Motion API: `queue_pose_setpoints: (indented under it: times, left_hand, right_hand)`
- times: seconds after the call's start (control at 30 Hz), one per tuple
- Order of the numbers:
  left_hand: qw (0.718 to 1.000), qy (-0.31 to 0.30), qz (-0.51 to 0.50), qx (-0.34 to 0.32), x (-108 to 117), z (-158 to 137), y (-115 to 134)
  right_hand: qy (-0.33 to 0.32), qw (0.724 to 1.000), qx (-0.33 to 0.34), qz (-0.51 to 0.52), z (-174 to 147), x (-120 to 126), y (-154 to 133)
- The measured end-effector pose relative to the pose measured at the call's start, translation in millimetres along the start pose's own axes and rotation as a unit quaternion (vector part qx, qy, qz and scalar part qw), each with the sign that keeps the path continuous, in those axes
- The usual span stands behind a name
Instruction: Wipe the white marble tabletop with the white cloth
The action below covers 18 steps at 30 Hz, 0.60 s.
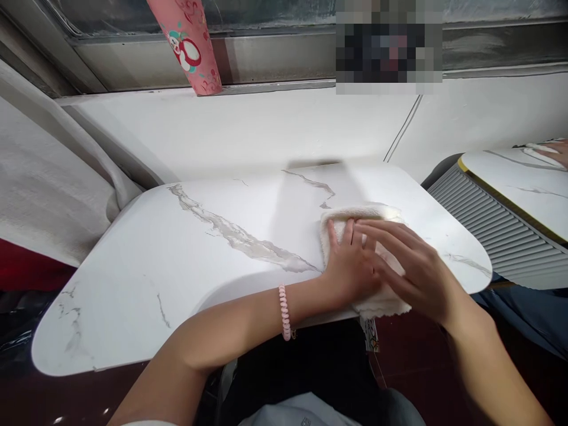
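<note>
A cream towel [341, 228] lies folded on the right half of a white marble-patterned tabletop [146, 248], one scalloped edge reaching past the table's front edge. My left hand [352, 266] is pressed flat on it with the fingers spread; a pink coiled band [284, 313] circles that wrist. My right hand [415, 266] is just to the right, fingers stretched out and overlapping the back of the left hand. Whether the right fingertips touch the towel or only the left hand, I cannot tell. Part of the towel is hidden under both hands.
A pink patterned cup [195, 53] stands on the window ledge [284, 86]. At the left hangs a white curtain [48, 160]. On the right are a ribbed grey panel [492, 225] and another marble-patterned table [523, 183], with another person's hand [554, 154] at its far side.
</note>
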<state>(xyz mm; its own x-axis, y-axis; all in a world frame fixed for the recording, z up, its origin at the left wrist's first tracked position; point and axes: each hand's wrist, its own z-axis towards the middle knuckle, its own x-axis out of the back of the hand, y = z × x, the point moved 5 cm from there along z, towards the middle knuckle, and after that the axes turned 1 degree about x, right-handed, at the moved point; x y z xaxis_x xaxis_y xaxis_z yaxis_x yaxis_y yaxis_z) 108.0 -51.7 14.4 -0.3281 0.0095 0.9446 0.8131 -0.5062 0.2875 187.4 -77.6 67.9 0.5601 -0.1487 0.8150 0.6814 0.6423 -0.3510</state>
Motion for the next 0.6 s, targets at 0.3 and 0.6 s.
queue_pose_setpoints:
  times: [0.3,0.6]
  left_hand:
    - [0.999,-0.014,0.01,0.038,-3.3,13.2,-6.6]
    - [0.994,-0.012,0.028,0.103,-4.7,103.9,-49.3]
  right_hand:
    - [-0.134,0.985,-0.096,-0.049,15.7,-49.2,78.1]
    - [-0.046,0.997,-0.068,0.005,99.5,-59.1,138.2]
